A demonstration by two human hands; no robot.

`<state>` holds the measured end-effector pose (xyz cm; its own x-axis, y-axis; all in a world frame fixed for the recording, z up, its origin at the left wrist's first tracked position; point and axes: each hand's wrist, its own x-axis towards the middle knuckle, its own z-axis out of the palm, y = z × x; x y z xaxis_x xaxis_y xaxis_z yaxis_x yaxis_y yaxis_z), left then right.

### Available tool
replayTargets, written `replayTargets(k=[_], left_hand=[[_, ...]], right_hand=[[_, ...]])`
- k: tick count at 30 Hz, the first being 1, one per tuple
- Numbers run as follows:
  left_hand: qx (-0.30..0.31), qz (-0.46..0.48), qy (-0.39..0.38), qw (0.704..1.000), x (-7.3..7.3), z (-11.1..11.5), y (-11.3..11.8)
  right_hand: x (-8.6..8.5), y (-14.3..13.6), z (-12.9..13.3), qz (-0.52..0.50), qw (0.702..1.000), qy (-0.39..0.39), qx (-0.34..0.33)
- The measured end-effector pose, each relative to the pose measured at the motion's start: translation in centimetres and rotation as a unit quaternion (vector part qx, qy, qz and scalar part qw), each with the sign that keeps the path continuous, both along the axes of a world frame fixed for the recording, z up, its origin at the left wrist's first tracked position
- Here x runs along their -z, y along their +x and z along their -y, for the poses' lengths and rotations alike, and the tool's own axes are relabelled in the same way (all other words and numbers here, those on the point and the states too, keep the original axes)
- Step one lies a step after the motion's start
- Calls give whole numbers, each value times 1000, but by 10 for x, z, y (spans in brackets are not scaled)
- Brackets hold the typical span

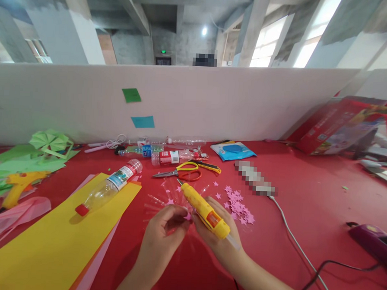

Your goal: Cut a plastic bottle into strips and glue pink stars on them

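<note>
My left hand (163, 230) pinches a small pink star (187, 215) between thumb and fingertips. In my right hand (216, 241) is a yellow hot glue gun (200, 203), its nozzle pointing up and away to the left and a clear glue stick (233, 241) poking from its rear. My right fingertips are close to the star; whether they touch it I cannot tell. Under and around both hands, clear plastic strips (154, 200) fan out on the red table, and another pink star (170, 202) lies among them. A pile of pink stars (237, 203) sits to the right.
Beyond my hands lie scissors (179, 172), a yellow-black cutter (208, 166), plastic bottles (170, 157) and a blue packet (234, 150). At left are a bottle (103, 192) on yellow paper (56, 228) and another glue gun (19, 185). A white cable (292, 232) crosses the right side.
</note>
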<state>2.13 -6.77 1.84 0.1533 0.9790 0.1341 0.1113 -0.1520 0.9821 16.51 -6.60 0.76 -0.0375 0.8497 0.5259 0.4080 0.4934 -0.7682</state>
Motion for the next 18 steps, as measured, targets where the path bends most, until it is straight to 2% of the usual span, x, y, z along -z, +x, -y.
replayTargets(k=[13,18], left_hand=[[-2,56,-87,995,-3,0,-1],[-8,76,-91,993,-4,0,-1]], right_hand=[[5,0,1,-1,1000,0,-13],[3,-1,2,-7,1000,3,-21]])
